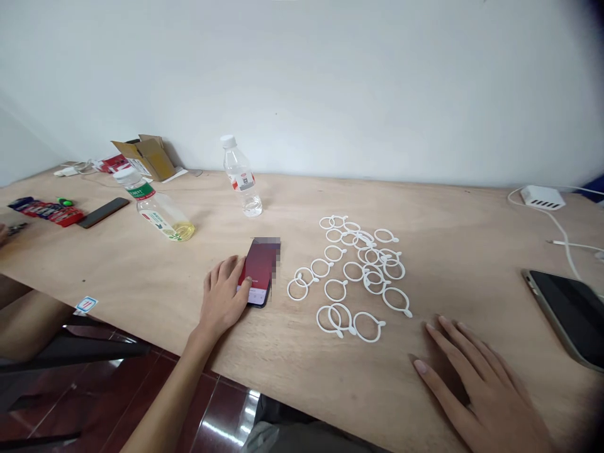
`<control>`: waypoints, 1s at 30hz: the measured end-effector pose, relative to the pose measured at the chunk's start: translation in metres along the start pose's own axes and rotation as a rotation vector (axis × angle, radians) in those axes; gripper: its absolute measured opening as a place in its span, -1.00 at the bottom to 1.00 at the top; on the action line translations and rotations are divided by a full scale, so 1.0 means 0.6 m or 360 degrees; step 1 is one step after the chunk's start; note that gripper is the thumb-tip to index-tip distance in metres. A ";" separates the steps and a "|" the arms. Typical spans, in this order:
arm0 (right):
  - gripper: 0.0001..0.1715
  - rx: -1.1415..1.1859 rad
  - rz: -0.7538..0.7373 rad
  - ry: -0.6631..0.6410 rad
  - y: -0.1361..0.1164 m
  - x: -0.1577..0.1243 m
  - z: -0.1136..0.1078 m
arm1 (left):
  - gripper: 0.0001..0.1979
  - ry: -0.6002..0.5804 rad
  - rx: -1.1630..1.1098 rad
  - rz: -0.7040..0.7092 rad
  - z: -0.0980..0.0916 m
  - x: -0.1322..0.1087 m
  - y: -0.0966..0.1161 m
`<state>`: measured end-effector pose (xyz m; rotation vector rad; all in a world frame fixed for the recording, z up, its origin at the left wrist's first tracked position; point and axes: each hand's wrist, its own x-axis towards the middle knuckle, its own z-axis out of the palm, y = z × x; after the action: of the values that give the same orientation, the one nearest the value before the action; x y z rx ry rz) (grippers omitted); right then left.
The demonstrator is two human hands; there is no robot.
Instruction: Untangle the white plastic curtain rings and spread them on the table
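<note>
A smartphone (258,267) with a dark red screen lies on the wooden table, partly pixelated along its right side. My left hand (225,296) rests at the phone's left edge, its thumb over the lower screen and its fingers apart from the thumb. To the right of the phone, several thin white plastic rings (336,290), each with a small tab, lie scattered, some overlapping. Nearest to their lower right is my right hand (476,384), palm down on the table with fingers spread, holding nothing.
Behind the phone stands a clear water bottle (243,182); left of it is a bottle with yellow liquid (163,211). An open cardboard box (153,157) sits farther back. Another phone (573,318) and a white charger with cables (542,197) are at right. Part of another person (16,321) shows at left.
</note>
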<state>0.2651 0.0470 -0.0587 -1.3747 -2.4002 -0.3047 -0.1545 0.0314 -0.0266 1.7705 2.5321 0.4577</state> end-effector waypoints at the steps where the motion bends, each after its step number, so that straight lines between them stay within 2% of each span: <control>1: -0.31 0.0002 -0.0002 0.0006 0.000 0.000 0.001 | -0.48 0.0007 -0.0007 0.0005 0.000 0.000 0.000; 25: -0.34 -0.0063 0.0018 0.0046 -0.005 0.003 -0.006 | -0.51 0.0151 -0.0239 -0.0081 -0.004 0.002 0.004; 30: -0.29 -0.0065 0.0024 0.0060 -0.004 0.001 -0.002 | -0.49 0.0166 -0.0345 -0.0113 -0.003 0.001 0.001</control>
<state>0.2626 0.0459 -0.0574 -1.3915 -2.3648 -0.3742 -0.1546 0.0318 -0.0244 1.6155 2.4892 0.8064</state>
